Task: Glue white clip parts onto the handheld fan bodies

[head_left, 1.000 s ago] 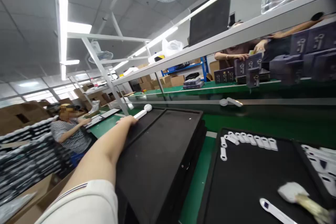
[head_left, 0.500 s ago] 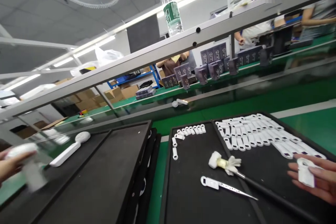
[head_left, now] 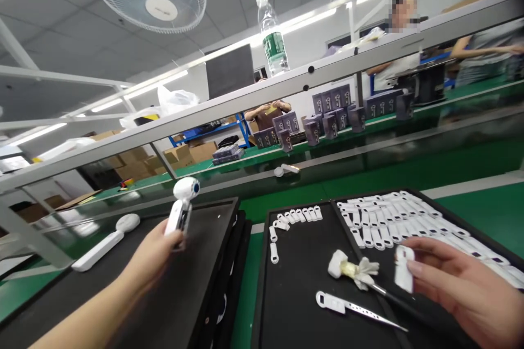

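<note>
My left hand (head_left: 153,251) is closed around the handle of a white handheld device with a barrel-shaped head (head_left: 186,188), held upright above the left black tray (head_left: 164,294). A dark blue ring shows at one end of the head. Between the thumb and fingers of my right hand (head_left: 462,283) is a small white plastic piece with a ring-shaped end (head_left: 404,268). That hand is over the right black tray (head_left: 295,294), near many similar white pieces (head_left: 388,218). A white cloth-tipped stick (head_left: 347,268) and a tapered metal tool with a white looped end (head_left: 360,310) lie close by.
Another white device (head_left: 98,251) lies on the left tray's far side. Several printed boxes (head_left: 331,101) stand along the green bench behind. A metal rail (head_left: 245,92) crosses overhead, bearing a water bottle (head_left: 272,38). Co-workers are across the bench.
My left hand has moved right from the left edge, bringing the white device over the tray. My right hand has moved left with its small white piece. The view has tilted slightly up.
</note>
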### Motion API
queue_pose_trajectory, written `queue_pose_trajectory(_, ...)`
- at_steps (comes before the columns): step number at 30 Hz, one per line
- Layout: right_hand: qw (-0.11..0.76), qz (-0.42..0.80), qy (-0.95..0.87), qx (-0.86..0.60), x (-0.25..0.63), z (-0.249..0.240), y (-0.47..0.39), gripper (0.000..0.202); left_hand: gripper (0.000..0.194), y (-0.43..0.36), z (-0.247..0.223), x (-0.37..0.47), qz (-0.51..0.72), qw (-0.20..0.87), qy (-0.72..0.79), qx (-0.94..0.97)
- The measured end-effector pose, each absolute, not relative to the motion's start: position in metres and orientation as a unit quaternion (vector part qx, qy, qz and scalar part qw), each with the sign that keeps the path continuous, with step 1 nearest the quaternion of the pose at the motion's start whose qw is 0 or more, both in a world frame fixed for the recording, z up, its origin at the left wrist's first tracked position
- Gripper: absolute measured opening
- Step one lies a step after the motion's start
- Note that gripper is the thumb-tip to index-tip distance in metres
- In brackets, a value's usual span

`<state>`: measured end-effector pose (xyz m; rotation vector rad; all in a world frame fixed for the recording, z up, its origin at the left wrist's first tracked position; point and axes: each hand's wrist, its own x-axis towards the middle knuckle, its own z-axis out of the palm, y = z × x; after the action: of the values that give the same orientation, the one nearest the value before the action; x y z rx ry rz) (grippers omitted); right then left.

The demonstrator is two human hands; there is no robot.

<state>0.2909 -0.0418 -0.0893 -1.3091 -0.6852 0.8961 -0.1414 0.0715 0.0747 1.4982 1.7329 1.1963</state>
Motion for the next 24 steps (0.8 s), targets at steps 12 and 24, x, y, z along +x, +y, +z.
queue_pose_trajectory(12, 0.727, 0.452, -0.306, -0.417, 0.172, -0.013, -0.019, 0.04, 0.091, 0.036, 0.035, 0.026, 0.282, 0.576, 0.368, 0.673)
queue_pose_trajectory(24, 0.708, 0.484, -0.265, -0.442, 0.163, -0.025, -0.014, 0.03, 0.094, 0.032, 0.0, 0.022, 0.241, 0.437, 0.421, 0.758)
